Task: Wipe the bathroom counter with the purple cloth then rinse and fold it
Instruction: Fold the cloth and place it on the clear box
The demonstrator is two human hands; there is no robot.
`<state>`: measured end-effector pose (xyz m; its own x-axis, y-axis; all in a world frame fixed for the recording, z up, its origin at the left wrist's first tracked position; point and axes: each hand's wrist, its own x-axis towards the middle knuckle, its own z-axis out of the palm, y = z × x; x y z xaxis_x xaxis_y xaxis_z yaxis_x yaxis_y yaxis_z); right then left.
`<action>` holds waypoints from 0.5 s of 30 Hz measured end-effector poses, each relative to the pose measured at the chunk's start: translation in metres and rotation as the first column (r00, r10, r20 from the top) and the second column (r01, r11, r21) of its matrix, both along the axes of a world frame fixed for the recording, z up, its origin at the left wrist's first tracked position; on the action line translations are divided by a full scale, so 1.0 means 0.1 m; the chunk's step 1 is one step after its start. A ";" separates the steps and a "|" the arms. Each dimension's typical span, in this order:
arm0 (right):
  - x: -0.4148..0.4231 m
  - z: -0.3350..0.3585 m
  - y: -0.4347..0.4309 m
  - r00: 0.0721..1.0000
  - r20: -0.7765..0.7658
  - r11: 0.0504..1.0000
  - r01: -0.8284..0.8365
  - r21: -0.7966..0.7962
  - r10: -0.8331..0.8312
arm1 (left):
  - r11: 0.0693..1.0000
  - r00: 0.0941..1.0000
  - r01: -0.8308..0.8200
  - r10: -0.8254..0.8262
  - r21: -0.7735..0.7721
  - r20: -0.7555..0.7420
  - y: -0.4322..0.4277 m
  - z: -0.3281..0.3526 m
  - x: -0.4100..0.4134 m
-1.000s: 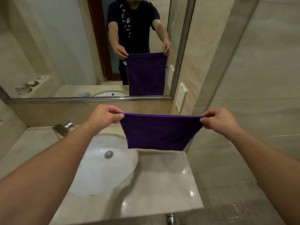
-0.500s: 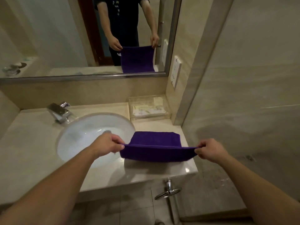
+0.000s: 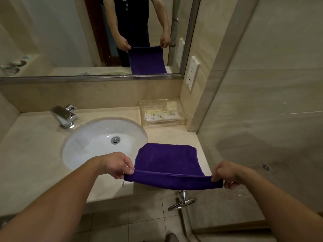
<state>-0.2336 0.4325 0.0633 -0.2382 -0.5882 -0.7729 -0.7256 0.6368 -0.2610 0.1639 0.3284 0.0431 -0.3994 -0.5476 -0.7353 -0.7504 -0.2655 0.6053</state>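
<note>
Head cam shows us mid-fold: left hand (image 3: 117, 165) and right hand (image 3: 225, 174) each pinching a near corner of the purple cloth (image 3: 167, 163), its far half lying on the counter (image 3: 35, 154) just right of the sink (image 3: 97, 137). Probably best to keep the edge taut and match corners squarely. Plush cloth, glossy stone.

Soft, fuzzy purple cloth (image 3: 167, 161), matt, with a smooth stitched hem. Pale beige stone counter (image 3: 35, 154), smooth and a bit shiny. Round white sink bowl (image 3: 90, 145), glossy and wet-looking. Shiny silver metal tap (image 3: 63, 117) and metal drain ring (image 3: 115, 139). Clear, see-through plastic box (image 3: 161, 110) with paper inside. Glassy mirror (image 3: 52, 32) in a dull metal frame. Smooth white plastic wall socket (image 3: 193, 72).
</note>
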 end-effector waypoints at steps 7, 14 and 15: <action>0.08 -0.11 -0.15 0.997 -0.016 0.977 0.070 -0.199 -0.075 | 0.974 0.995 -0.096 0.095 -0.206 -0.019 -0.20 -0.11 0.01; 0.01 -0.31 -0.39 0.991 -0.035 0.943 0.109 -0.313 -0.126 | 0.938 0.987 -0.150 0.160 -0.312 0.006 -0.50 -0.28 -0.17; -0.01 -0.35 -0.44 0.992 -0.036 0.942 0.102 -0.321 -0.120 | 0.933 0.985 -0.160 0.173 -0.322 0.011 -0.55 -0.32 -0.21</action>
<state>-0.2348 0.3882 0.0282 -0.3525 -0.7683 -0.5342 -0.6736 0.6046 -0.4251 0.1430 0.2738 0.0114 -0.2570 -0.8118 -0.5244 -0.7364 -0.1868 0.6502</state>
